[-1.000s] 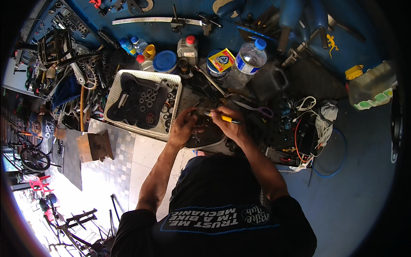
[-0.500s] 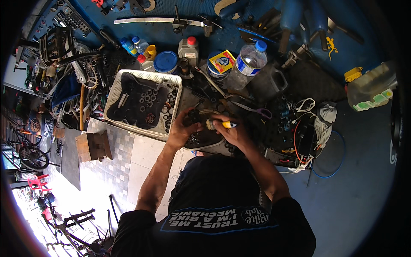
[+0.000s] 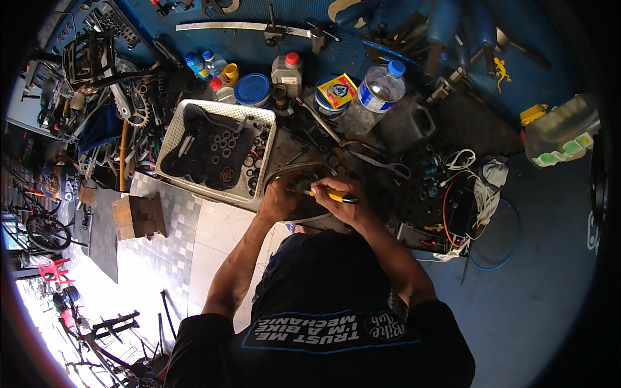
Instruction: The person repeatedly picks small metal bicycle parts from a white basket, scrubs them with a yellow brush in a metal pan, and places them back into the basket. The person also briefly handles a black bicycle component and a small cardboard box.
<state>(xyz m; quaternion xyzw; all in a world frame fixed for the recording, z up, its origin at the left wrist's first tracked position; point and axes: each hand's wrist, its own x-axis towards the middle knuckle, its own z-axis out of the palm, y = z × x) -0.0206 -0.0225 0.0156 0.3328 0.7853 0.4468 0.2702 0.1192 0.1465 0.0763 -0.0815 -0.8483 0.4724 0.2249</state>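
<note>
My right hand (image 3: 352,205) is closed around a brush with a yellow and black handle (image 3: 337,194). The brush's tip points left, toward my left hand, and its bristles are hard to make out now. My left hand (image 3: 278,199) is closed on a dark round metal part, mostly covered by the fingers and lost in shadow. Both hands are over a shallow pan (image 3: 317,225) with a pale rim and a dark inside, at the bench's near edge. Purple-handled scissors (image 3: 394,168) lie just beyond my right hand.
A cream plastic basket (image 3: 169,145) holding rings and small parts sits left of the pan. Behind stand a clear bottle (image 3: 377,97), a grey bottle (image 3: 287,76) and a blue-lidded tub (image 3: 252,89). Tangled cables (image 3: 479,194) lie right; bike parts (image 3: 116,110) crowd the left.
My left hand has lowered into the pan and turned, covering the dark part. My right hand has tilted the brush, so more of its yellow handle shows and less of its bristles.
</note>
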